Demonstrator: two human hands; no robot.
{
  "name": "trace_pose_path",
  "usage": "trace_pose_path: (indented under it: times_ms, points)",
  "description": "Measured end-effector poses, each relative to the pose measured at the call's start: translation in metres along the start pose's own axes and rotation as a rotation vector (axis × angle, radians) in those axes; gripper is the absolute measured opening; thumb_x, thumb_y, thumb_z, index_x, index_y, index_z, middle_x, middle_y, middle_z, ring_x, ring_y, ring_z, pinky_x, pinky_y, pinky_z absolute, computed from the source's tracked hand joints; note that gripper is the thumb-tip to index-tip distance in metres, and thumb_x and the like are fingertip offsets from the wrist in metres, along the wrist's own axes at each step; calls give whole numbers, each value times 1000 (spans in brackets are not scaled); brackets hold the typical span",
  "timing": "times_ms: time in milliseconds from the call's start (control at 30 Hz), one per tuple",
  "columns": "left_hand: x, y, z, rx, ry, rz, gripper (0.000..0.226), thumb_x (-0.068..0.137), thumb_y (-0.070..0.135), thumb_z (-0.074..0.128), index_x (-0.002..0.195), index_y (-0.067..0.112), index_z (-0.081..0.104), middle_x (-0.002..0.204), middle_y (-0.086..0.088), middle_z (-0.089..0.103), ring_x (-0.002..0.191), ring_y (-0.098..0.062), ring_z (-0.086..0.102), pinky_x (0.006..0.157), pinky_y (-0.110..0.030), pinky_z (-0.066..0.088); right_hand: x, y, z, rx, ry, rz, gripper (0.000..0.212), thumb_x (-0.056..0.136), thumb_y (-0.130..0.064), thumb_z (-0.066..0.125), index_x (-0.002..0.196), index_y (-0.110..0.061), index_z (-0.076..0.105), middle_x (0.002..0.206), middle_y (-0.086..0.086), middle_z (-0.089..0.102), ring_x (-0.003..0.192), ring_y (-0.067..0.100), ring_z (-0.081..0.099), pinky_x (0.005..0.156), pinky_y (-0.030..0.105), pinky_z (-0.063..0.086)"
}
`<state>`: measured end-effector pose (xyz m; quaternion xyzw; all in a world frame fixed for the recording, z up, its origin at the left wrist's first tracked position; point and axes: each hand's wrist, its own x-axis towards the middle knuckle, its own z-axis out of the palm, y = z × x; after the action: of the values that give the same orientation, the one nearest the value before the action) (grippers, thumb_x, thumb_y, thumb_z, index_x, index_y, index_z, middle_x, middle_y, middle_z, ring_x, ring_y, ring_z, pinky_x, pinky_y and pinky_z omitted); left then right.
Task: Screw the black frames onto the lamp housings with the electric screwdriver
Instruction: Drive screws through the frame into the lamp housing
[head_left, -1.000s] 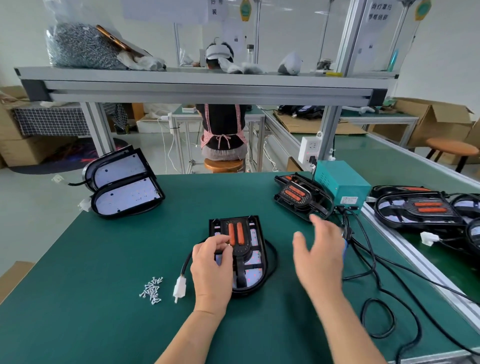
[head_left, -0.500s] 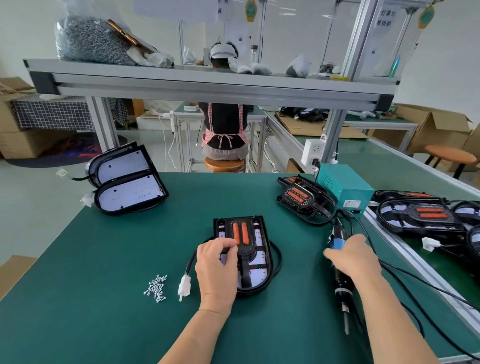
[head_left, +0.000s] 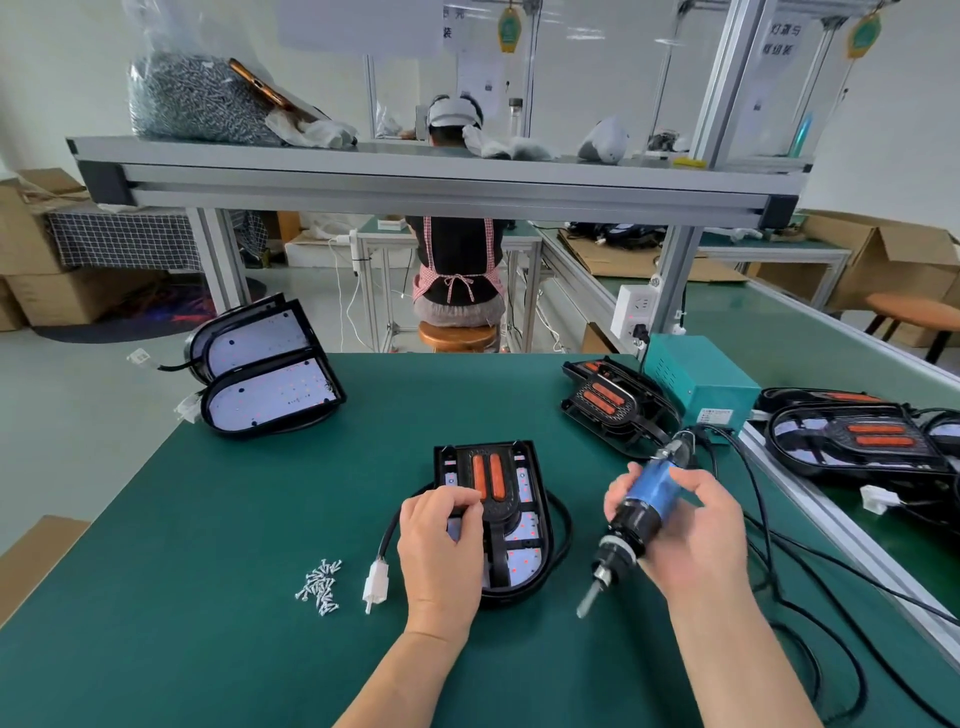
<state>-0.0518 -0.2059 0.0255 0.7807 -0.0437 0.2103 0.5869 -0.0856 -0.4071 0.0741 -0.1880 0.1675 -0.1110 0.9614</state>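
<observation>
The right hand (head_left: 691, 525) curls round the blue-bodied electric screwdriver (head_left: 649, 493), holding it tilted above the green mat (head_left: 208, 571). Its blurred bit points down-left, just beside the lamp housing (head_left: 525, 564). The left hand (head_left: 441, 551) rests on the black frame (head_left: 498, 512) seated in that housing at mid-table, fingers bent, thumb meeting forefinger; whether they pinch a screw I cannot tell. Loose screws (head_left: 319, 587) lie left of the white connector (head_left: 375, 584). On the shelf, a clear bag (head_left: 192, 98) holds what look like more screws. The screwdriver's cable runs out of view at lower right.
</observation>
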Motion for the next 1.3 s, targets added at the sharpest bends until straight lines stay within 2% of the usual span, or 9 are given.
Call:
trace_pose_path:
  times_ms: [100, 233, 300, 367, 467, 733, 933, 1133, 1300]
  points:
    - [0, 0, 0, 4, -3, -8, 43, 87, -2, 70, 78, 39, 63, 84, 16, 65, 101, -3, 54, 79, -3, 38, -2, 2, 8, 147, -56, 58, 20, 85, -9, 58, 105, -3, 57, 105, 13, 56, 85, 28, 57, 83, 43, 48]
    - [0, 2, 0, 9, 1, -10, 44, 87, -2, 71, 77, 41, 63, 81, 21, 63, 100, -2, 54, 78, -4, 38, -1, 11, 20, 334, -89, -8, 33, 92, -23, 67, 119, -5, 59, 113, 12, 61, 107, 31, 68, 75, 41, 63]
    - [-1, 3, 0, 22, -2, -8, 45, 87, -1, 70, 77, 42, 62, 79, 23, 63, 100, -3, 54, 77, -4, 38, -2, 15, 19, 309, -113, -34, 44, 84, -36, 71, 118, -10, 63, 108, 8, 67, 98, 22, 73, 67, 27, 63]
    - [0, 4, 0, 29, -3, 0, 45, 88, -2, 70, 77, 42, 61, 85, 27, 63, 101, -5, 54, 78, -3, 37, -2, 17, 15, 231, -103, -58, 41, 82, -44, 71, 114, -18, 66, 89, 1, 67, 73, 11, 71, 59, 16, 58]
    - [0, 4, -1, 42, 1, 8, 46, 87, -2, 70, 77, 42, 61, 80, 22, 64, 100, -4, 54, 78, -3, 38, -1, 19, 6, 152, -91, -85, 38, 84, -41, 69, 115, -18, 65, 72, -6, 53, 56, 4, 55, 51, 13, 50]
    - [0, 8, -2, 49, -31, -10, 45, 87, -3, 71, 76, 40, 61, 85, 15, 63, 100, -4, 53, 78, -3, 37, -2, 19, 4, 45, -64, -119, 23, 83, -31, 70, 101, -16, 67, 73, -4, 52, 59, 7, 48, 56, 19, 47]
    - [1, 22, -7, 72, -64, 26, 39, 88, 2, 70, 77, 39, 62, 82, 22, 63, 98, 5, 50, 79, -4, 35, -4, 19, 13, 60, -1, -85, 28, 77, -28, 77, 101, -18, 65, 73, -3, 57, 62, 10, 56, 77, 29, 46]
    - [-2, 25, -12, -49, -162, -112, 31, 92, 9, 66, 80, 37, 66, 88, 12, 68, 92, -12, 58, 76, -14, 41, -3, 22, 30, 42, 115, -174, 20, 84, -16, 77, 94, -16, 60, 68, -4, 62, 58, 7, 61, 60, 20, 50]
    - [-6, 28, -17, -59, -204, -135, 32, 92, 13, 66, 81, 43, 66, 84, 13, 69, 76, -8, 58, 67, -12, 43, -6, 16, 40, 182, 187, -229, 23, 84, -12, 79, 95, -15, 59, 63, -2, 62, 56, 10, 59, 66, 23, 52]
